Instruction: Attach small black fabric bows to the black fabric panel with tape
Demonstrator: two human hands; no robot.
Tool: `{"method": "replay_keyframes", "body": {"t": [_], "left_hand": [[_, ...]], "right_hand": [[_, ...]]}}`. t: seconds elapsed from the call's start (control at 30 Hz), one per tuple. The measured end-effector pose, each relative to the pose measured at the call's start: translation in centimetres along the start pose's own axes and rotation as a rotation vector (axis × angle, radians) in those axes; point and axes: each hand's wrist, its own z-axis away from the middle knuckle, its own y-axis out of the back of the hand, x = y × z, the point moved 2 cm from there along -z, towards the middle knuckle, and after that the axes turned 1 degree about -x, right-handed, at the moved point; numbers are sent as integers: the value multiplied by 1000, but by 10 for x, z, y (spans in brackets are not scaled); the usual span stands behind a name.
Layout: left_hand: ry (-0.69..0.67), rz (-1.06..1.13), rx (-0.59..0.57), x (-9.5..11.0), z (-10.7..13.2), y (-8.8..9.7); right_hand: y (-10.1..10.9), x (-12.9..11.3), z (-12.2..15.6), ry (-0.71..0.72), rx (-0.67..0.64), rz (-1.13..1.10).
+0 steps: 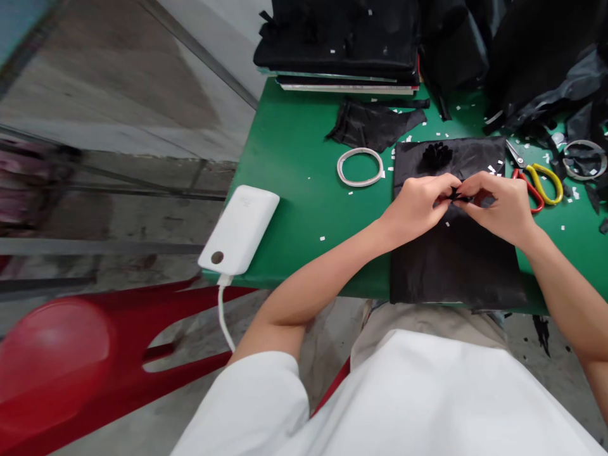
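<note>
My left hand (420, 201) and my right hand (498, 204) meet over a black fabric sheet (456, 259) on the green table (294, 158). Both pinch a small black fabric piece (460, 196) between their fingertips. A finished black fabric flower (437, 155) lies on the sheet just beyond my hands.
A white band loop (360, 167) lies left of the sheet, black scraps (375, 123) behind it. Scissors with red and yellow handles (536, 180) and a tape ring (584, 158) sit at right. A white power bank (240, 229) with cable rests at the table's left corner. Stacked black fabric (339, 38) is at the back. A red stool (95, 361) stands on the floor.
</note>
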Motion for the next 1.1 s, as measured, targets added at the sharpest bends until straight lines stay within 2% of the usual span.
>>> {"method": "replay_keyframes", "body": {"t": [0.23,0.67,0.9,1.1], "left_hand": [[-31,-19,17,-1,0,-1],[9,-27,95,5,2,-2],[14,-12,185,7,4,-2],[17,30,119,5,1,0]], "right_hand": [[-4,-2,2,41,48,82],[-9,-7,6,24,83,226],[-11,-6,9,20,209,194],[-12,1,11,-13,217,186]]}}
